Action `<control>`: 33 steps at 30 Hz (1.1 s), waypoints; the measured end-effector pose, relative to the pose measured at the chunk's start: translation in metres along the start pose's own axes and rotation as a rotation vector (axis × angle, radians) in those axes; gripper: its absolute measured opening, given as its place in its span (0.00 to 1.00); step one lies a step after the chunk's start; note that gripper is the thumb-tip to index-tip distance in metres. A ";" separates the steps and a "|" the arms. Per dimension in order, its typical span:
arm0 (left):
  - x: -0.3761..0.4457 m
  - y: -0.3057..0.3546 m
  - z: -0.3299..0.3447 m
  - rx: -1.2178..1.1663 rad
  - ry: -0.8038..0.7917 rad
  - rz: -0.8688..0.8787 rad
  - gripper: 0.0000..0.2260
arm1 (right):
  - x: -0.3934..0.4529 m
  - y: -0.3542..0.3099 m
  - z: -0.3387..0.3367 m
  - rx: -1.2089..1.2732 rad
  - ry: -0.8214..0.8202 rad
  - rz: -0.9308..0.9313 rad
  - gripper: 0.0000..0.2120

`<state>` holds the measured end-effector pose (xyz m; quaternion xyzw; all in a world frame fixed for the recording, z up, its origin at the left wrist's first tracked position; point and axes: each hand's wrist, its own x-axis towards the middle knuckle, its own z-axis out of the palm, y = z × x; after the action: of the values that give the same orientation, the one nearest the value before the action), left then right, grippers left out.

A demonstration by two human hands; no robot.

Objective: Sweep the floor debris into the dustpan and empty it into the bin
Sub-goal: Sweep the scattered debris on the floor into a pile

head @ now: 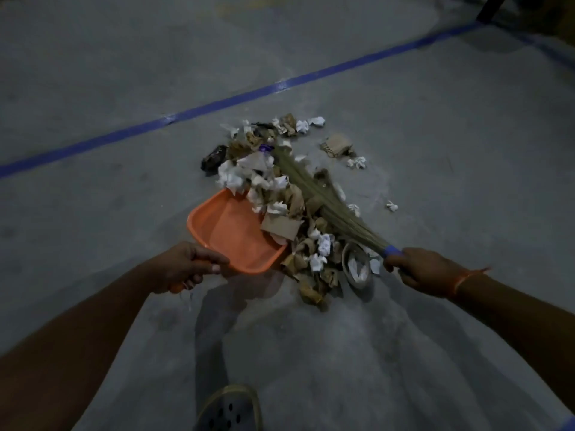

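Observation:
My left hand (186, 267) grips the handle of an orange dustpan (230, 234), whose open mouth faces right against a heap of debris (280, 194). The heap is crumpled white paper, brown cardboard scraps and a black wrapper; some pieces lie over the pan's lip. My right hand (420, 269) grips the blue-bound neck of a grass broom (320, 194). Its bristles lie across the right side of the heap, pointing away from me. No bin is in view.
A blue tape line (217, 104) crosses the grey concrete floor beyond the heap. Loose paper balls (357, 163) and a cardboard scrap (337, 144) lie to the right. A dark furniture leg (491, 7) stands top right. My sandalled foot (230, 409) is at the bottom.

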<state>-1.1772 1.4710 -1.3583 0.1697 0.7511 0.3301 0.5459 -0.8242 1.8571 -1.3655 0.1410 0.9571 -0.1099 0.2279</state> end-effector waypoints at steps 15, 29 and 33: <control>0.000 -0.010 0.008 -0.082 0.008 0.037 0.12 | -0.054 -0.044 0.055 0.017 0.261 -0.169 0.20; -0.012 -0.005 0.015 -0.015 0.022 0.050 0.13 | -0.083 -0.010 0.044 0.147 0.308 0.001 0.17; -0.020 0.000 0.019 -0.003 0.018 0.038 0.12 | -0.090 0.001 0.046 0.187 0.284 0.097 0.15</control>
<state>-1.1528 1.4643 -1.3479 0.1802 0.7522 0.3431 0.5329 -0.7284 1.8252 -1.3640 0.2216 0.9574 -0.1663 0.0815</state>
